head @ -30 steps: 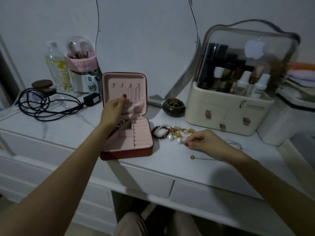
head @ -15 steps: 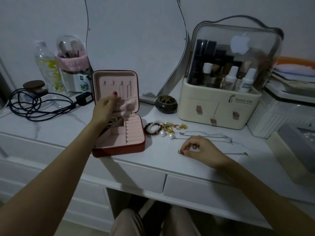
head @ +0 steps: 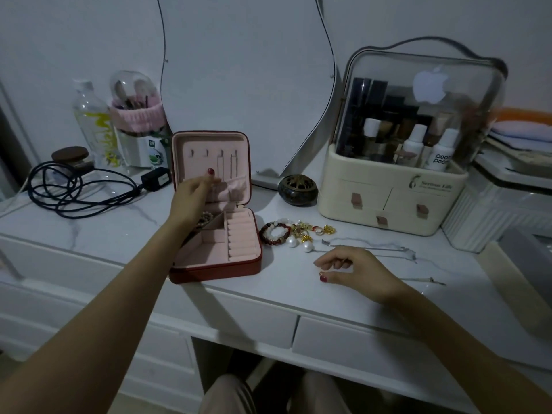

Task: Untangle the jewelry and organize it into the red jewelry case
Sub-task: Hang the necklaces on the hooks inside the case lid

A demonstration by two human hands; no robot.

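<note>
Red jewelry case (head: 215,268) sits open on the white marble-look worktop (head: 125,225), lid upright, pink lining. Left hand (head: 191,201) reaches over the case's left side, fingers at the lid's elastic pocket (head: 233,186); they look curled onto the pocket edge, but I cannot tell if it's a real grip. Some beaded jewelry (head: 205,218) lies in the case's back-left compartment, partly hidden by that hand. The ring rolls (head: 242,234) on the right side look unfilled.

Right hand (head: 355,270) rests on the worktop right of the case, fingers curled under, thumb and forefinger close together, seemingly pinching the thin chain (head: 370,248) that runs off to the right; too fine to confirm contact.

Tangled pile (head: 295,233) just right of the case: dark red bead bracelet, gold pieces, two pearls. Another thin gold chain (head: 424,280) lies near the right wrist.

Behind: cream cosmetics organizer (head: 391,204), dark incense burner (head: 297,189), black cable (head: 74,192), bottle (head: 92,124).
</note>
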